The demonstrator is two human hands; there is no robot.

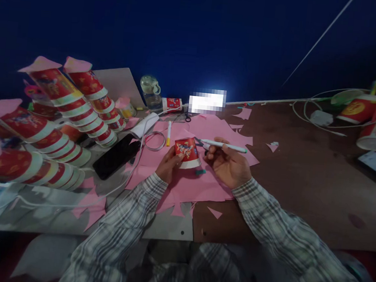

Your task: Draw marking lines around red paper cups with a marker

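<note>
My left hand (169, 163) is closed round the side of a red printed paper cup (187, 152), which is tilted with its white rim toward me. In my right hand (228, 165) a white marker pen (225, 145) with a green end is pinched between thumb and fingers, its tip pointing left toward the cup. Dark scissors (200, 143) show between the cup and my right fingers; whether those fingers touch them I cannot tell. A small teal cap (201, 172) lies just below the cup. Under both hands are pink paper sheets (203, 189).
Tall stacks of red cups (80, 113) topped with pink paper stand at left. Near them lie a black phone (115, 158) and a white cable (127, 177). A yellow-ended marker (168, 134), a glass jar (151, 94) and another cup (172, 104) are behind. More cups (360, 109) stand right.
</note>
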